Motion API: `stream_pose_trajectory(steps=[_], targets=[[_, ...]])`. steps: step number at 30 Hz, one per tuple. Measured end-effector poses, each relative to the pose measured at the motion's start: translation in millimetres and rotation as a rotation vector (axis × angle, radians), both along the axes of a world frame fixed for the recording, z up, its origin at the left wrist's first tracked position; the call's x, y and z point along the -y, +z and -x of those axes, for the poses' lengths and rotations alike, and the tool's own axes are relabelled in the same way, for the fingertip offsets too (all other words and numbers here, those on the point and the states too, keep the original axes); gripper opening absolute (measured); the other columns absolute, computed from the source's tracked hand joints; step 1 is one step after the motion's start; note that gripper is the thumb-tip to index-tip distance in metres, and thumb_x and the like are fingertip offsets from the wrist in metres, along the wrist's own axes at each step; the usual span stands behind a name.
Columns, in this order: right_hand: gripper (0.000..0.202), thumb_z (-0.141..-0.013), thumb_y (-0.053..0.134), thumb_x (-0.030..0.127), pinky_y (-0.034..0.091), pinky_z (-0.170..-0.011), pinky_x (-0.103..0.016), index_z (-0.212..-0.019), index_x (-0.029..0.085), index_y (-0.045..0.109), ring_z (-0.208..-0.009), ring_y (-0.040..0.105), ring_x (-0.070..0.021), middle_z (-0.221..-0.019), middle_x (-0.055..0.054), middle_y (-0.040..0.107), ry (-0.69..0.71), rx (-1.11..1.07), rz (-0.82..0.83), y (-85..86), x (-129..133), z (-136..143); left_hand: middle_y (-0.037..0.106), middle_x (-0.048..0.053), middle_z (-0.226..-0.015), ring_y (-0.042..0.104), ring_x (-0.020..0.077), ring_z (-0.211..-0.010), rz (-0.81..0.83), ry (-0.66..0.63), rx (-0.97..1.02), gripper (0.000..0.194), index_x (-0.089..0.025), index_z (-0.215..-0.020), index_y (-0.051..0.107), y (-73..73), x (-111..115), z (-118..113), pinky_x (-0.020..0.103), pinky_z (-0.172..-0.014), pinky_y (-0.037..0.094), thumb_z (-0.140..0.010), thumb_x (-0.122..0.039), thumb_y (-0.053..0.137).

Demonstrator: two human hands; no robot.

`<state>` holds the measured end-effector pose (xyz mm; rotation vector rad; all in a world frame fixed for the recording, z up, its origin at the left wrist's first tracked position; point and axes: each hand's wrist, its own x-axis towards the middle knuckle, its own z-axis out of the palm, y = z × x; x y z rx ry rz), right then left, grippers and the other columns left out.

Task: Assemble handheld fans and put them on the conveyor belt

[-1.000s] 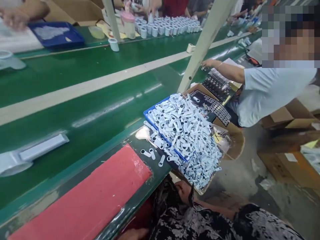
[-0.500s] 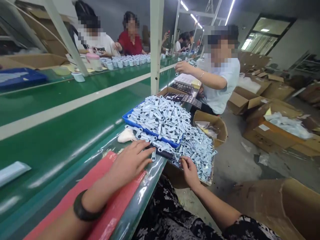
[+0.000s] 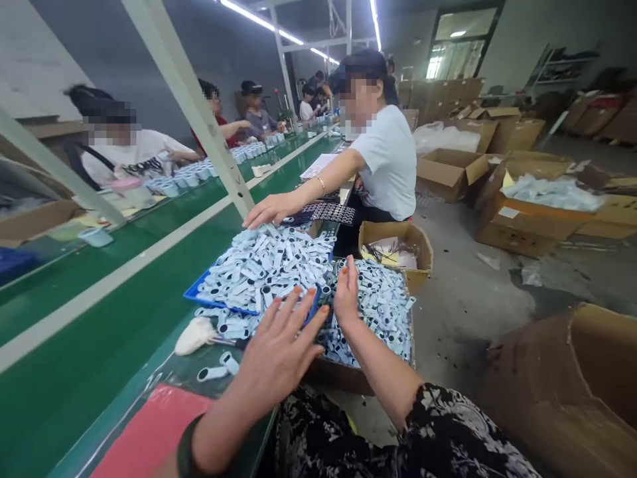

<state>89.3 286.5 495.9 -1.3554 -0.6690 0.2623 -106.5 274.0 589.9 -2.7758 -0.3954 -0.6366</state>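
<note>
Compared with half a second ago, the left hand [image 3: 279,358] has gone from above the red pad [image 3: 154,425] to the near corner of the blue plastic tray [image 3: 192,293], and the right hand [image 3: 348,295], earlier pinched at the box's front edge, now stands upright between tray and box. The left fingers are spread and look bare; the right ones point up, straight and close together, and whether they hold anything I cannot tell. A co-worker's hand [image 3: 271,210], previously raised, now reaches over the far edge of the pile. Small, smooth, pale blue pieces [image 3: 259,259] with rounded ends, many showing dark discs, heap above the tray at centre frame and fill the cardboard box [image 3: 413,332] right of it. Two more lie on the glossy green desk [image 3: 172,377], lower left of centre, near a soft white lump [image 3: 195,336]. Behind the box, a brown carton [image 3: 425,255] contains thin dark sticks and yellow paper.
</note>
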Motion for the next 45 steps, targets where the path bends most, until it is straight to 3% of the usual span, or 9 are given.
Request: stream_pose_trajectory(steps=[4,9,13,19,25,32,37,40,45], targets=[[0.075,-0.103,0.028,0.063,0.019,-0.127,-0.047,-0.156,0.010,0.038,-0.153,0.025,-0.0257,-0.164,-0.017,0.029,0.047,0.081,0.022,20.4,-46.4,-6.9,0.038,0.013,-0.164,0.029,0.0389,-0.154,-0.005,0.086,-0.100,0.061,-0.026,-0.155,0.043,-3.2,-23.4,-39.9,0.060,-0.122,0.029,-0.100,-0.049,0.057],[0.061,-0.106,0.033,0.049,0.018,-0.126,-0.054,-0.151,0.010,0.047,-0.152,0.027,-0.0288,-0.161,-0.018,0.033,0.135,0.141,0.113,36.9,-72.4,-2.3,0.038,0.015,-0.164,0.026,0.0394,-0.155,0.033,0.189,-0.074,0.063,-0.025,-0.157,0.041,-5.9,-50.6,-36.6,0.061,-0.123,0.025,-0.101,-0.053,0.052],[0.053,-0.106,0.039,0.042,0.008,-0.125,-0.063,-0.150,0.014,0.050,-0.153,0.023,-0.0330,-0.161,-0.016,0.035,0.186,0.238,0.227,49.7,-74.1,3.7,0.038,0.016,-0.163,0.029,0.0396,-0.154,0.055,0.257,-0.001,0.064,-0.021,-0.157,0.040,-11.0,-54.6,-32.9,0.060,-0.124,0.020,-0.103,-0.053,0.049],[0.047,-0.109,0.038,0.037,0.008,-0.125,-0.063,-0.148,0.014,0.052,-0.151,0.029,-0.0335,-0.157,-0.015,0.042,0.235,0.455,0.340,66.6,-63.5,4.5,0.037,0.020,-0.163,0.030,0.0406,-0.153,-0.037,0.295,0.026,0.058,-0.011,-0.156,0.039,-19.8,-58.2,-30.6,0.059,-0.122,0.023,-0.104,-0.036,0.047],[0.044,-0.107,0.046,0.033,0.026,-0.125,-0.047,-0.143,0.012,0.058,-0.146,0.037,-0.0300,-0.154,-0.015,0.047,0.334,0.574,0.242,72.2,-75.6,6.2,0.042,0.024,-0.159,0.032,0.0441,-0.151,-0.026,0.294,0.086,0.070,-0.008,-0.158,0.032,-25.7,-63.0,-23.0,0.062,-0.120,0.027,-0.102,-0.046,0.050],[0.040,-0.107,0.047,0.034,0.024,-0.126,-0.043,-0.141,0.018,0.059,-0.146,0.039,-0.0232,-0.152,-0.010,0.051,0.451,0.534,0.034,72.8,-68.7,-9.9,0.036,0.023,-0.163,0.027,0.0441,-0.153,0.009,0.321,0.109,0.074,-0.022,-0.164,0.019,-20.0,-63.1,-16.8,0.067,-0.120,0.026,-0.102,-0.041,0.054],[0.041,-0.107,0.042,0.048,0.039,-0.118,-0.039,-0.123,0.023,0.069,-0.135,0.054,-0.0221,-0.141,-0.007,0.061,0.449,0.354,-0.190,61.1,-42.0,-50.5,0.030,0.020,-0.167,0.023,0.0443,-0.155,0.033,0.307,0.132,0.078,-0.026,-0.165,0.016,-19.3,-62.8,-15.3,0.071,-0.121,0.022,-0.101,-0.040,0.057],[0.047,-0.105,0.043,0.056,0.047,-0.111,-0.039,-0.119,0.020,0.069,-0.126,0.061,-0.0237,-0.131,-0.010,0.067,0.356,0.188,-0.131,37.3,-36.6,-82.3,0.029,0.020,-0.167,0.022,0.0444,-0.155,0.040,0.311,0.129,0.077,-0.027,-0.165,0.018,-18.5,-61.8,-13.5,0.071,-0.122,0.021,-0.100,-0.038,0.059],[0.047,-0.106,0.038,0.048,0.055,-0.100,-0.044,-0.118,0.015,0.069,-0.112,0.069,-0.0253,-0.118,-0.016,0.072,0.221,0.080,0.055,-13.8,-39.1,-139.2,0.029,0.019,-0.167,0.023,0.0437,-0.155,0.017,0.282,0.109,0.075,-0.029,-0.164,0.019,-15.6,-58.7,-12.0,0.071,-0.122,0.020,-0.101,-0.035,0.058]])
